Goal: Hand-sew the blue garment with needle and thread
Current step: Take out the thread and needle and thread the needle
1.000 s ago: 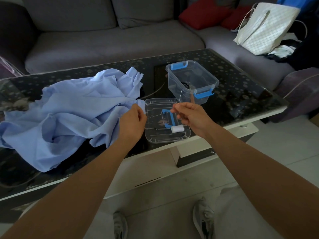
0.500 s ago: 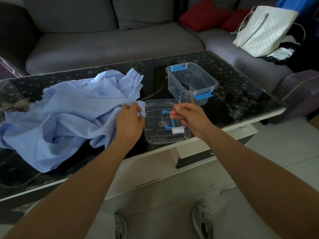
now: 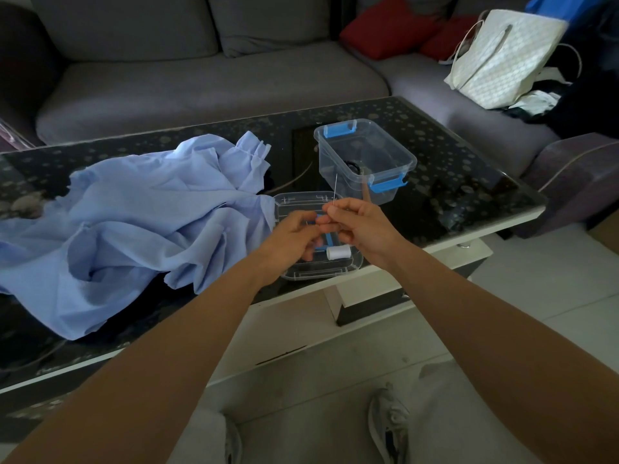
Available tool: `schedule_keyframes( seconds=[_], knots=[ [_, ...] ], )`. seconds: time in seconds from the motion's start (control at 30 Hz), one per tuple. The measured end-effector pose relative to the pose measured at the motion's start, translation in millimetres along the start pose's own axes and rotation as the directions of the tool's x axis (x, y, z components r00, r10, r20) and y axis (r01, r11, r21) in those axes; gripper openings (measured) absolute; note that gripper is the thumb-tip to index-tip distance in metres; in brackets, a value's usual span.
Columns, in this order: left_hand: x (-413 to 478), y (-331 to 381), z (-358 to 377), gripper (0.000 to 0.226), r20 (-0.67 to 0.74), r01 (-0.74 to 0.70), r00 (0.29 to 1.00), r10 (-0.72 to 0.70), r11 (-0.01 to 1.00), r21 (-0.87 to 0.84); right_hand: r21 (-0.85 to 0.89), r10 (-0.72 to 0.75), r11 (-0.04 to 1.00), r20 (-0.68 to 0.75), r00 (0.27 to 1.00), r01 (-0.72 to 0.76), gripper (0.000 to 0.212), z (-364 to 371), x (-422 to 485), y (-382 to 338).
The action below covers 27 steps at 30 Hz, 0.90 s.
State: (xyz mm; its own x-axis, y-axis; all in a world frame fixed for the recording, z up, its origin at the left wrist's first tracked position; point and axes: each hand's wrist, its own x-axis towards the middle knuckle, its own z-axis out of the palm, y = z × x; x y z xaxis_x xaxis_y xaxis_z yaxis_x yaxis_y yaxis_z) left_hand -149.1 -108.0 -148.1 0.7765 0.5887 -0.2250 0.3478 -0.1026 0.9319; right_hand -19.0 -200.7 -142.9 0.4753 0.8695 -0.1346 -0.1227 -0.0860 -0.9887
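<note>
At the bottom edge of the frame, two grey shoes (image 3: 390,426) stand on a pale floor. Both bare forearms run up from there to the centre.

The left hand (image 3: 294,236) and the right hand (image 3: 358,226) meet above the desk (image 3: 452,195), fingertips nearly touching. The right hand pinches a needle (image 3: 336,185) between thumb and forefinger, and the needle stands upright above the knuckles. The left hand's fingers are curled in toward that pinch. Whether they hold any thread cannot be told, as it is too fine to see.

Under the hands, a clear lid (image 3: 294,200) with a blue handle lies flat near the desk's front edge. A white spool of thread (image 3: 339,252) lies on its side on the lid, just below the right hand.

The blue garment (image 3: 134,222) lies crumpled across the left half of the desk, with one fold touching the lid's left side.

Just behind the lid stands an open clear box (image 3: 395,152) with blue clips. There is something dark in the bottom of it.

Behind the desk runs a grey sofa (image 3: 201,85). Red cushions (image 3: 388,28) lie at the upper centre and a white bag (image 3: 502,58) at the upper right.
</note>
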Motion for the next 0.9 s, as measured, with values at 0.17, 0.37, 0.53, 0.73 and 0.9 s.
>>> schedule_keyframes(
  seconds=[0.17,0.37,0.53,0.73,0.9],
  knots=[
    [0,1,-9,0.019,-0.197,0.047,0.98,-0.021,0.991,0.127,-0.016,0.01,1.0,-0.069,0.998,-0.011,0.019,-3,3,0],
    [-2,-8,-36,0.021,-0.651,-0.01,0.753,0.098,0.99,0.137,-0.009,0.049,0.999,-0.259,0.965,-0.053,0.02,-7,11,5],
    [-1,-11,-47,0.023,-0.791,-0.065,0.609,0.06,0.998,0.025,-0.054,0.048,0.996,-0.291,0.955,-0.067,0.016,-5,13,8],
    [1,-12,-26,0.042,-0.632,-0.006,0.556,0.54,0.763,0.646,-0.147,0.011,0.988,-0.219,0.976,-0.045,0.017,-1,9,3],
    [3,-8,-2,0.041,-0.301,-0.331,0.83,0.469,0.849,0.412,-0.211,-0.038,0.977,-0.098,0.994,0.016,0.018,4,5,0]
  ],
)
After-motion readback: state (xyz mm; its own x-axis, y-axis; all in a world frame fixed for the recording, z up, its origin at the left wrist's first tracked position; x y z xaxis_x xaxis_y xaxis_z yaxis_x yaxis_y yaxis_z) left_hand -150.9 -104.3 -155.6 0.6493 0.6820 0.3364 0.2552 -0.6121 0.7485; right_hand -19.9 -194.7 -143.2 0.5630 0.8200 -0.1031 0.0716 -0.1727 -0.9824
